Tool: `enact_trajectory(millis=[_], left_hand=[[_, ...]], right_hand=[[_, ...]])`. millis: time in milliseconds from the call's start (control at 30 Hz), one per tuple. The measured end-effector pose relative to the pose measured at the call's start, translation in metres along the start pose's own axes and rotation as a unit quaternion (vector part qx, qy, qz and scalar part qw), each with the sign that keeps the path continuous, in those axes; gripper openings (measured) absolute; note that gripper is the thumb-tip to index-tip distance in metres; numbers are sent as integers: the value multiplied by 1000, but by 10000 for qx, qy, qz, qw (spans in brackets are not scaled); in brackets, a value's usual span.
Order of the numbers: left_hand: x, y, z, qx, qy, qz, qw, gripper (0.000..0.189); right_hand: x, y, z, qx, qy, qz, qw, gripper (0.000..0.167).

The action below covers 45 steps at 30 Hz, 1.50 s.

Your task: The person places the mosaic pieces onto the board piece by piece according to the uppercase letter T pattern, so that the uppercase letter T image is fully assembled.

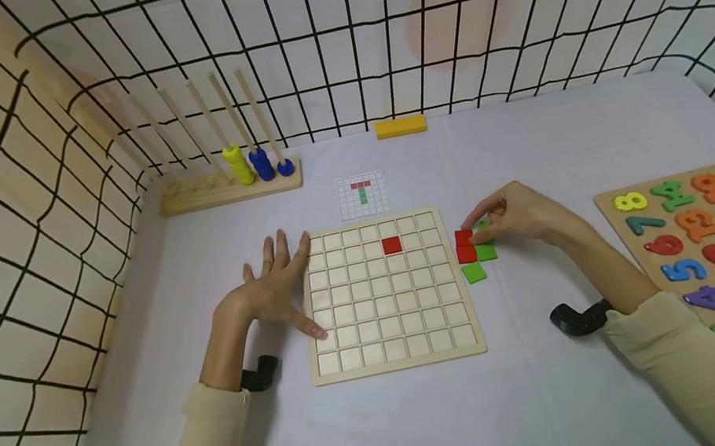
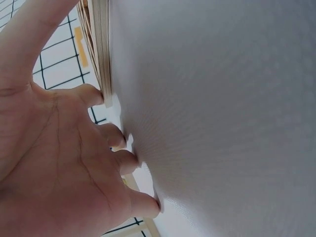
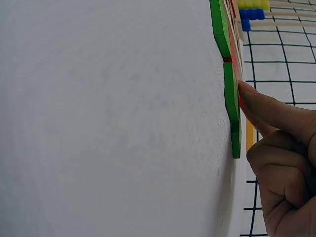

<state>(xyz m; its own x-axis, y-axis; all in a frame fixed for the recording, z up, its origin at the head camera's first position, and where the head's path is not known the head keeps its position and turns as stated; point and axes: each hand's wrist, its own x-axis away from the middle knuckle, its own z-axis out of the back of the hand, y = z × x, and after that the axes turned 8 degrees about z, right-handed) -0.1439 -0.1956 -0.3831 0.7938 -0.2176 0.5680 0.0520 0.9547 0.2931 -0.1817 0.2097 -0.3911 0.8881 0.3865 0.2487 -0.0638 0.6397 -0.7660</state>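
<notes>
A wooden grid board (image 1: 400, 366) lies flat with one red square tile (image 1: 392, 245) in a cell near its top. Spread along the board's left side, my left hand (image 1: 265, 291) steadies it, the thumb over the rim and the other fingertips on the table. To the right of the board, my right hand (image 1: 517, 213) pinches a red tile (image 1: 463, 238) between thumb and index finger. Another red tile (image 1: 467, 255) and several green tiles (image 1: 474, 272) lie close around it. In the right wrist view, green tiles (image 3: 230, 91) line up beneath the fingertips.
A small pattern card (image 1: 355, 209) with a red and green T lies behind the board. Farther back stand a peg abacus (image 1: 195, 197) and a yellow block (image 1: 400, 127). A number puzzle board (image 1: 619, 197) is at right. Black wire mesh (image 1: 351, 21) surrounds the table.
</notes>
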Motion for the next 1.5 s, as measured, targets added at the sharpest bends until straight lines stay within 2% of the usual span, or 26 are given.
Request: enact_trajectory(millis=[433,733,1500], left_hand=[[-1,0,0,45,-33,12,10000,159],[0,-1,0,60,-4,20,10000,158],[1,0,1,80,-36,26,10000,158]], right_hand=[[-7,0,0,220,149,-342,9991,32],[-4,-1,1,73,0,-254,9996,40],[-5,-5,1,36,-168,-158,9997,40]])
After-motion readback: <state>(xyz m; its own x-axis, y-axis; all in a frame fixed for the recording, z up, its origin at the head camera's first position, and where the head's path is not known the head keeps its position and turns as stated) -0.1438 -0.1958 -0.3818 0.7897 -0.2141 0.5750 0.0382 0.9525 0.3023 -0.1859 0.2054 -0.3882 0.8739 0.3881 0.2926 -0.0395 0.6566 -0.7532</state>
